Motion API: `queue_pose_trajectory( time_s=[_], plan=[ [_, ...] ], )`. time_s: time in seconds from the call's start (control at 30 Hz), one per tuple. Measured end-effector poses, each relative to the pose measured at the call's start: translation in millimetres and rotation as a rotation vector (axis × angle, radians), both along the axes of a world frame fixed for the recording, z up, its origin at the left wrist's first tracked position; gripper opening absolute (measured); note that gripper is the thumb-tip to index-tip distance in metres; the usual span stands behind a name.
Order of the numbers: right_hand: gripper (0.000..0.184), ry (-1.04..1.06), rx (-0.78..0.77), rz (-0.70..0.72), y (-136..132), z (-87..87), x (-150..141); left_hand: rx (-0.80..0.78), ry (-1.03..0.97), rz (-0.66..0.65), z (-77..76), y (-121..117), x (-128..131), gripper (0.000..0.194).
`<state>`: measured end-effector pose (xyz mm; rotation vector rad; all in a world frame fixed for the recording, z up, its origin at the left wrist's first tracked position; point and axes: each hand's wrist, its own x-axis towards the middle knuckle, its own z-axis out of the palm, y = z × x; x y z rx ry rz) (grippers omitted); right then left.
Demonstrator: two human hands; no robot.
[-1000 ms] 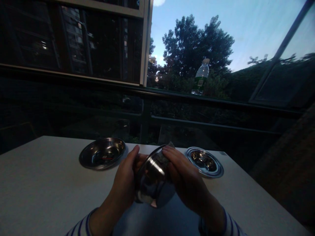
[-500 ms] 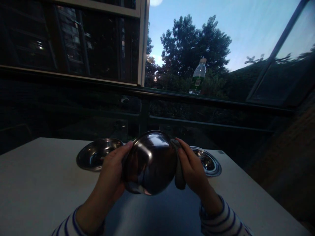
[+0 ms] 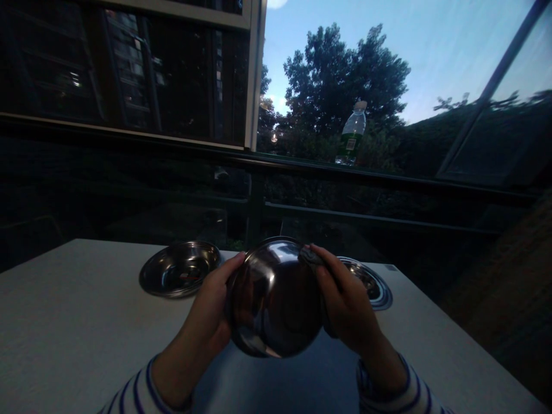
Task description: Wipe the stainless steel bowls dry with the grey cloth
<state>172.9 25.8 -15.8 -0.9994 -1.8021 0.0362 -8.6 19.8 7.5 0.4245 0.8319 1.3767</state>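
Observation:
A shiny metal bowl [image 3: 276, 305] is held up above the table, tilted so its rounded outer side faces me. My left hand [image 3: 215, 305] grips its left rim, thumb on top near the edge. On the right side, my right hand [image 3: 345, 293] pinches a grey cloth [image 3: 311, 256] against the bowl's surface near the rim. Most of the cloth is hidden behind my fingers. Behind my left hand stands another metal bowl [image 3: 166, 273], wide and open upward. Beyond my right hand lie metal dishes [image 3: 382, 293], seemingly stacked and partly covered by the hand.
The white table [image 3: 86, 328] reaches back to a dark window rail [image 3: 302, 167]. A clear plastic bottle with a green label [image 3: 351, 141] stands on the window ledge. A window frame [image 3: 254, 75] rises at the back, with trees outside.
The held bowl has moved slightly right and down in view, and its outer side faces me more squarely. My right hand and the cloth have shifted along its right edge.

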Motion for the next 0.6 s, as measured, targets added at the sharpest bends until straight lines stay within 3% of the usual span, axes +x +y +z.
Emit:
queue_pose_trajectory(
  time_s=[0.3,0.6],
  plan=[
    [0.033,-0.085,0.019,0.052,-7.4,3.4,-0.6,0.01,-0.022,-0.105,0.5,1.2,-0.1,0.028],
    [0.033,-0.151,0.098,0.097,-9.3,5.7,-2.7,0.003,-0.015,-0.115,-1.1,2.9,-0.6,0.022]
  ],
)
